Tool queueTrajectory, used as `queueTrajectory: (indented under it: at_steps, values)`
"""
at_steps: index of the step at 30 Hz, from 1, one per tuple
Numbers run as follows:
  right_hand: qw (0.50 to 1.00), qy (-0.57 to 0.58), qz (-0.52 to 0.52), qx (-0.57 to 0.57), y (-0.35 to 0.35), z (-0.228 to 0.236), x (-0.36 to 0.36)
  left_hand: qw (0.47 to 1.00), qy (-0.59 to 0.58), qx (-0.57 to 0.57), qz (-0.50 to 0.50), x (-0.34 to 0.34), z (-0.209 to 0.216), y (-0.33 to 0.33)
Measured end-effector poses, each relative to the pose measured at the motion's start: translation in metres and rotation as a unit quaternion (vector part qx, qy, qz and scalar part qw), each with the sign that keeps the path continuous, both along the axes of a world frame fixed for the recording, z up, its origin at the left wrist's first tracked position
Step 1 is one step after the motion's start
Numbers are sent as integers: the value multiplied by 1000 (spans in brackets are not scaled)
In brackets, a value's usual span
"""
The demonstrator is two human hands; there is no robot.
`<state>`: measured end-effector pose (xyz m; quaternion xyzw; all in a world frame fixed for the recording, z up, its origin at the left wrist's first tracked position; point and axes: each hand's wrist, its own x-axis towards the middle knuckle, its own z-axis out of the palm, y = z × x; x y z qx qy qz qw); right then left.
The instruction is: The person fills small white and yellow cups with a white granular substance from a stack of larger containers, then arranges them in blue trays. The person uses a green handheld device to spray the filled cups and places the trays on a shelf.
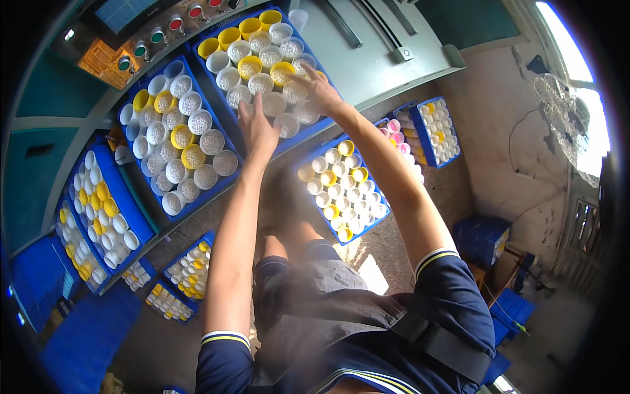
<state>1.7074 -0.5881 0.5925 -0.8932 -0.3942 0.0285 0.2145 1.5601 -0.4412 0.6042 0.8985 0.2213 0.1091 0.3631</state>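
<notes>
A blue crate (220,98) in front of me holds rows of white and yellow cups, many filled with small white pellets. My left hand (260,130) reaches over its near side with fingers apart, close to a white cup (287,125) of pellets. Over the right side of the same crate, my right hand (319,92) has its fingers spread above the cups, near a yellow cup (283,73). Whether the fingertips touch the cup rims I cannot tell. Neither hand visibly holds anything.
Left of it stands another blue crate (231,146) of pellet-filled cups. A machine panel with round buttons (157,35) rises behind. On the floor sits a further cup crate (380,215); more stand at left and right. A fan (558,108) is near the right wall.
</notes>
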Motion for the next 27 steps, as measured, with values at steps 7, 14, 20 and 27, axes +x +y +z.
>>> queueTrajectory:
  at_steps: [7,14,20,27]
  values:
    - [995,73,-28,-62,19,-32,18,967,202,-104,116,59,-13,-5]
    - [985,99,-71,-121,32,-29,12,986,125,-93,66,59,-12,-8]
    - [987,76,-57,-126,27,-34,13,982,172,-45,72,59,-42,-10]
    - [993,37,-56,-98,22,-26,1,981,143,-105,76,49,-25,-11]
